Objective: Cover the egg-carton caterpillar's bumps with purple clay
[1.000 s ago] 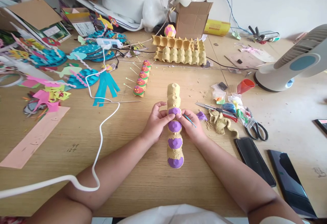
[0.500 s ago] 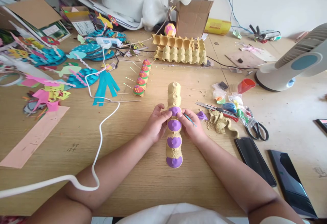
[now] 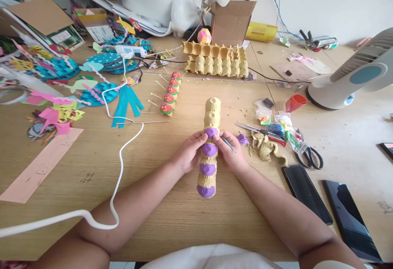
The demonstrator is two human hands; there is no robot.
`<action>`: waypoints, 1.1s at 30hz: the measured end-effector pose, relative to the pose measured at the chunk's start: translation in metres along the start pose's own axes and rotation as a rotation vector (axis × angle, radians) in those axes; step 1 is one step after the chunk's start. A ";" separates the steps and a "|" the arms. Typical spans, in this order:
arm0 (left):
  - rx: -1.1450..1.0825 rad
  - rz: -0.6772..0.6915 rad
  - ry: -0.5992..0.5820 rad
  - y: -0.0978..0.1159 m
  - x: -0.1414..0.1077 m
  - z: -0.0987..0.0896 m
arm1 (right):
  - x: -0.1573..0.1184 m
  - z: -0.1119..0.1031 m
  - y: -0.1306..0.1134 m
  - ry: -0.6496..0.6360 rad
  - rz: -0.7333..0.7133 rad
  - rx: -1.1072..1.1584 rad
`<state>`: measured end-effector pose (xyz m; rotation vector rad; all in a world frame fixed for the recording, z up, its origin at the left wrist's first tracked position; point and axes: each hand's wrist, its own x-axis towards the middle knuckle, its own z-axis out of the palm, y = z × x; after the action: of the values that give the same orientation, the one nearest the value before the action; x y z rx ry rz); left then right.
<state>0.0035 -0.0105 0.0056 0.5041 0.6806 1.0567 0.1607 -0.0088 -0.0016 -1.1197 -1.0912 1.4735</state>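
Observation:
Between my hands is an egg-carton strip (image 3: 212, 117), a row of tan cardboard bumps. Several of its bumps, at the near end and middle, carry purple clay caps (image 3: 209, 150); the far ones are bare. My left hand (image 3: 190, 151) grips its left side, thumb on the third purple cap from the strip's middle edge. On the right side, my right hand (image 3: 229, 150) holds the strip with its thumb at the same cap. A thin blue stick-like tool (image 3: 229, 144) is tucked in my right hand. A lump of purple clay (image 3: 242, 139) lies just beyond that hand.
A utility knife (image 3: 251, 128), scissors (image 3: 310, 156), clay bags (image 3: 276, 127) and phones (image 3: 307, 191) lie to the right, near a fan (image 3: 353, 76). A finished red-and-green strip (image 3: 170, 95) and egg cartons (image 3: 217, 65) stand behind. A white cable (image 3: 121, 158) crosses my left forearm.
The strip has tilted slightly, its far end shifting right and its near end left. Both hands keep their hold and have barely moved.

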 end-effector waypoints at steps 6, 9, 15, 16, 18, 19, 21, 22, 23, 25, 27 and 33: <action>-0.003 -0.043 -0.009 -0.003 0.004 -0.007 | 0.002 -0.003 0.003 -0.058 0.036 -0.009; 0.023 -0.022 0.015 -0.004 0.004 -0.009 | 0.001 -0.002 0.004 -0.077 0.053 0.067; 0.041 -0.003 0.034 -0.003 0.003 -0.007 | 0.000 0.002 0.001 -0.073 0.062 0.116; 0.043 -0.002 0.037 -0.003 0.003 -0.007 | 0.000 0.002 0.000 -0.066 0.061 0.102; 0.045 0.001 0.037 -0.003 0.003 -0.006 | 0.000 0.004 -0.002 -0.052 0.059 0.076; 0.042 0.001 0.034 -0.003 0.003 -0.006 | 0.000 0.004 -0.002 -0.050 0.059 0.066; 0.031 -0.002 0.024 -0.002 0.002 -0.005 | 0.000 0.004 -0.003 -0.056 0.057 0.058; 0.026 -0.005 0.018 -0.002 0.002 -0.005 | 0.000 0.003 -0.002 -0.064 0.055 0.060; 0.022 -0.007 0.014 -0.002 0.002 -0.005 | 0.000 0.003 -0.002 -0.071 0.051 0.063; 0.021 -0.011 0.008 -0.003 0.001 -0.005 | 0.000 0.002 -0.002 -0.075 0.042 0.061; 0.024 -0.017 0.001 -0.003 0.000 -0.005 | 0.000 0.002 -0.001 -0.074 0.035 0.045; 0.017 -0.009 -0.024 -0.002 0.000 -0.002 | 0.001 0.000 0.002 -0.067 0.036 0.036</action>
<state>0.0030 -0.0109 0.0029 0.5270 0.6708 1.0356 0.1603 -0.0082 -0.0037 -1.0762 -1.0910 1.5628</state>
